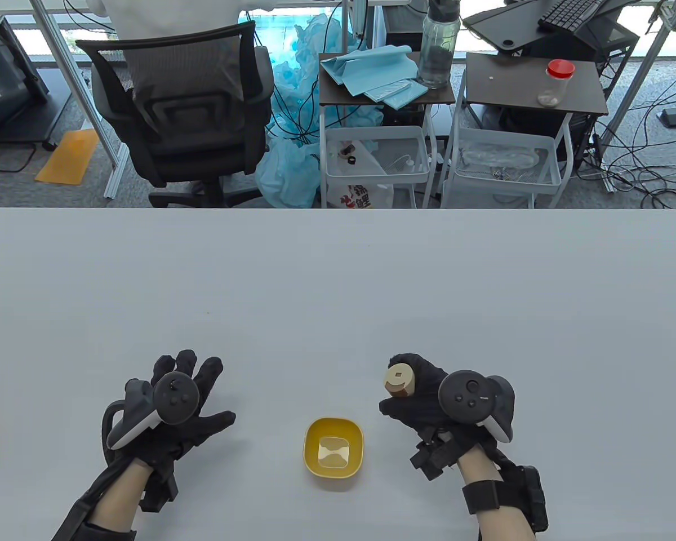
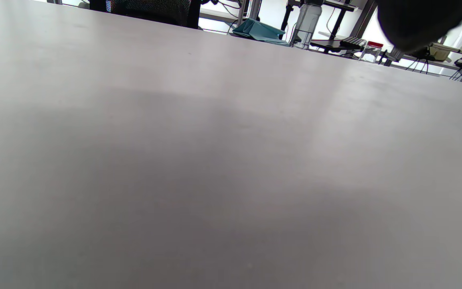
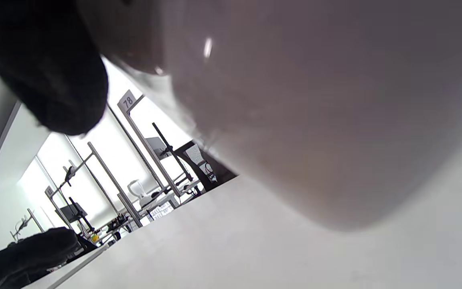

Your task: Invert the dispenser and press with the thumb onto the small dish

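Note:
A small yellow dish (image 1: 333,447) sits on the table near the front, between my hands; a pale patch shows inside it. My right hand (image 1: 422,397) grips a dispenser (image 1: 399,381) with a tan wooden end showing above the fingers, to the right of the dish and a little beyond it. In the right wrist view the dispenser's smooth pale body (image 3: 315,100) fills most of the frame, with a gloved finger (image 3: 50,76) at top left. My left hand (image 1: 186,394) rests flat on the table with fingers spread, holding nothing, left of the dish.
The grey table (image 1: 338,293) stretches wide beyond my hands. Behind its far edge stand an office chair (image 1: 186,112) and two small carts (image 1: 445,112) with a water bottle and a red-lidded jar.

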A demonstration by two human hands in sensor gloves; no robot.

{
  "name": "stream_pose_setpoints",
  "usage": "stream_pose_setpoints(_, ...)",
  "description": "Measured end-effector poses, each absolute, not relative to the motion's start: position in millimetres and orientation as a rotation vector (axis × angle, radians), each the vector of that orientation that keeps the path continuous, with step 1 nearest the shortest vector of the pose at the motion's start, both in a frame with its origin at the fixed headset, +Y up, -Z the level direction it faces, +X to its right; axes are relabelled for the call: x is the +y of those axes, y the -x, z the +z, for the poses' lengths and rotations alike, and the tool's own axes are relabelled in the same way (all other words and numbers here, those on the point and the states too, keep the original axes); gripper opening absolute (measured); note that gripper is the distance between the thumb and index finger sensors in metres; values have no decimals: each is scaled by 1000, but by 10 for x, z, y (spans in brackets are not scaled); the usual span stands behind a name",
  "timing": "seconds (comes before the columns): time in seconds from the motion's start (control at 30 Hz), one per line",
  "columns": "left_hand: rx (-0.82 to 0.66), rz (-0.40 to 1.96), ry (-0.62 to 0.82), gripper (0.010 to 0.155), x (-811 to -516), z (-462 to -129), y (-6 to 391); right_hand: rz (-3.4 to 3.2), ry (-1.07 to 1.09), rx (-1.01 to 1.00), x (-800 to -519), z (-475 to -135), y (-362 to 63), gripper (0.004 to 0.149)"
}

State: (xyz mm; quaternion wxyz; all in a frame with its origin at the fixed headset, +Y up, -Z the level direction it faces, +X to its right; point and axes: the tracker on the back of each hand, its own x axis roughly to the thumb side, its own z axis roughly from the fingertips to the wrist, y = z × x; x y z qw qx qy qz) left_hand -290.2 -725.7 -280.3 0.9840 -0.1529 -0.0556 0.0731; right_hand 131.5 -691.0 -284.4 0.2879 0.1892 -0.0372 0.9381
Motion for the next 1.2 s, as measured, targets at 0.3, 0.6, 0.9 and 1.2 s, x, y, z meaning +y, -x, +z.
stream_pose_setpoints(0.3, -132, 158, 295, 88, -7222, -2779, 2899, 2944, -705, 532, -6426, -2881, -765, 85)
stream_pose_setpoints(0.6, -142, 154, 298, 88, -7218, -2773, 2894, 3285, -894, 1098, -6488, -2952, 35, 85)
stream_pose_setpoints(0.9, -141, 152, 301, 89, -7212, -2771, 2898, 3405, -1001, 1425, -6717, -2995, 579, 78)
stream_pose_setpoints(1.2, -144, 155, 294, 88, -7199, -2772, 2909, 3391, -1055, 1534, -6845, -3047, 706, 72)
